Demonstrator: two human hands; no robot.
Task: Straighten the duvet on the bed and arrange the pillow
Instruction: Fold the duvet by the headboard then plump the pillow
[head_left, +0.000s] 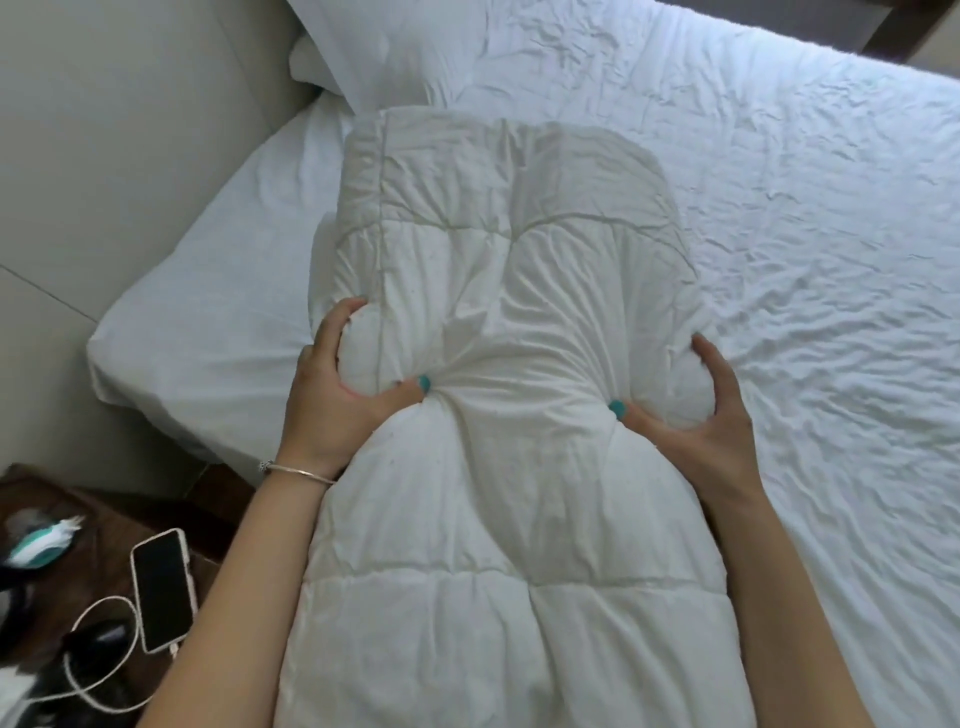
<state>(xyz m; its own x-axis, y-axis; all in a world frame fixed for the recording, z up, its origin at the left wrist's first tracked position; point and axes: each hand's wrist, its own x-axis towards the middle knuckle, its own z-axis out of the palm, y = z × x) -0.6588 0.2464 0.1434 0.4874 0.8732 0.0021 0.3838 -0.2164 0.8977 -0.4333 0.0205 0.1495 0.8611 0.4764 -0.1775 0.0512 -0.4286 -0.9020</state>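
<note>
Quilted duvet (493, 415) folded, bunched over bed (779, 260) | left hand (332, 389), right hand (696, 410) fingers clamped on it | pillow (384, 57) beyond duvet

You have a single view, taken from the camera on your own head, looking forward and steeply down over the bed (779, 260). It sits close: your forearms enter from the bottom edge, and your left hand (332, 384) and right hand (711, 410) fall near the middle of the frame, gripping the folded duvet (493, 467) that fills the centre. The wide lens bends the bed's edges and takes in the pillow (384, 52) at the top, the wall to your left, and the dark bedside counter (104, 525) with a phone (161, 587) in the lower left corner. No second view overlaps this one.
</note>
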